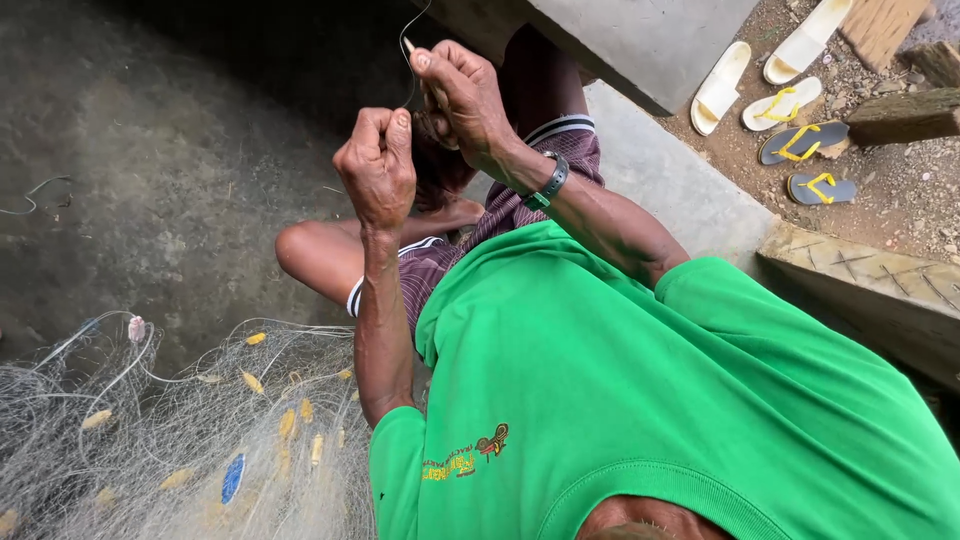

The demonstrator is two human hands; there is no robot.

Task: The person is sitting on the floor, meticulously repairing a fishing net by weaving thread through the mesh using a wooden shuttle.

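Note:
My left hand (378, 165) is closed in a fist in front of my knees and seems to grip a thin strand of net twine, which is barely visible. My right hand (462, 92), with a dark band on its wrist, is just above and to the right of it. Its fingers pinch a small pale tip (407, 44) from which a thin line (415, 25) curls upward. The two hands are close together, almost touching. A pale fishing net (150, 440) with several yellow floats lies heaped on the ground at lower left.
I sit on dark concrete ground (170, 150) in a green shirt and striped shorts. A grey concrete step (660, 170) runs along the right. Beyond it, several sandals (800, 140) lie on gravel beside wooden planks (880, 275).

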